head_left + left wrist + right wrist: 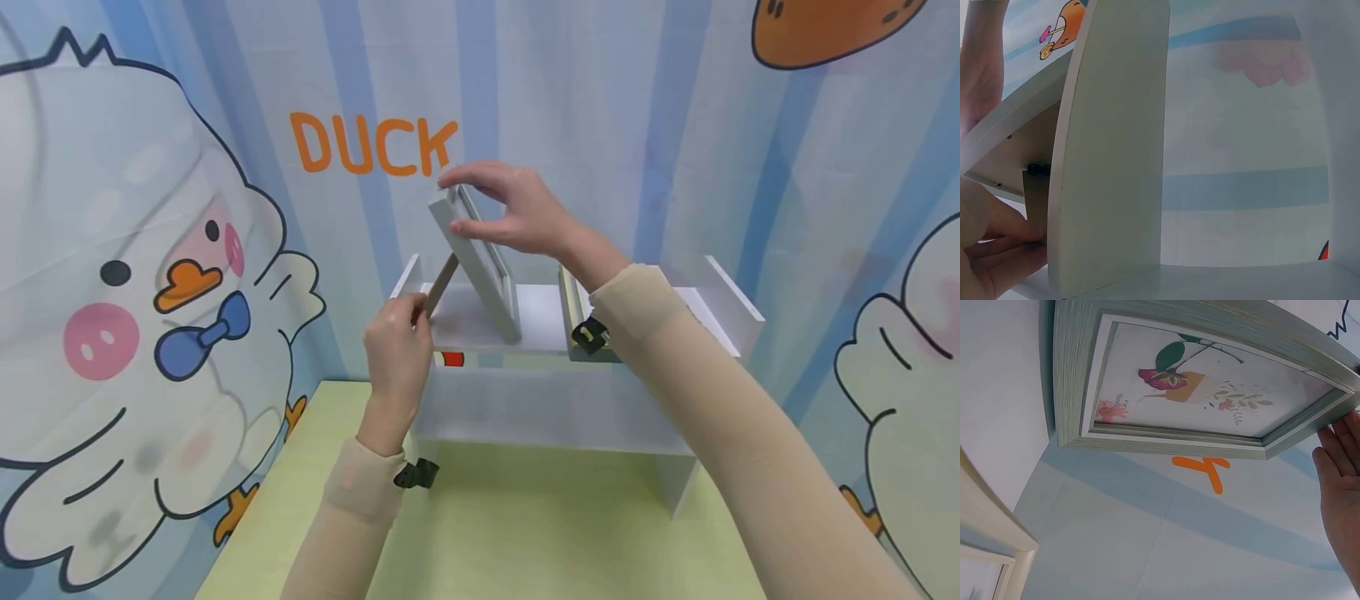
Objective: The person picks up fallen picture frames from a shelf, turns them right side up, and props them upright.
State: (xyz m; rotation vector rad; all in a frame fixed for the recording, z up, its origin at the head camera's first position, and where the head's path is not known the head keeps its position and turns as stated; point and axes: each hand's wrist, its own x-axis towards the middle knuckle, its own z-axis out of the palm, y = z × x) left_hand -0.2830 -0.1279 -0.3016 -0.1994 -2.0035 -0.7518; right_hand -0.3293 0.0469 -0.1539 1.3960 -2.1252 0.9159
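A grey-green picture frame (480, 271) leans back on the top of a white shelf (555, 408), its lower edge on the board. Behind its glass are a dried rose and printed leaves, seen in the right wrist view. My right hand (525, 212) holds the frame's upper end, thumb on the side edge and fingers over the top. With my left hand (397, 346) I pinch the lower part of the frame's brown support leg (1036, 200), which is swung out from the backing. A black hinge (1038, 169) joins leg and backing.
A second, cream-edged picture frame (1022, 550) stands on the shelf's right part, partly behind my right forearm. Raised side panels (735, 304) end the shelf top. Below is a pale yellow-green table (540, 525); a curtain (577, 125) with cartoon ducks hangs behind.
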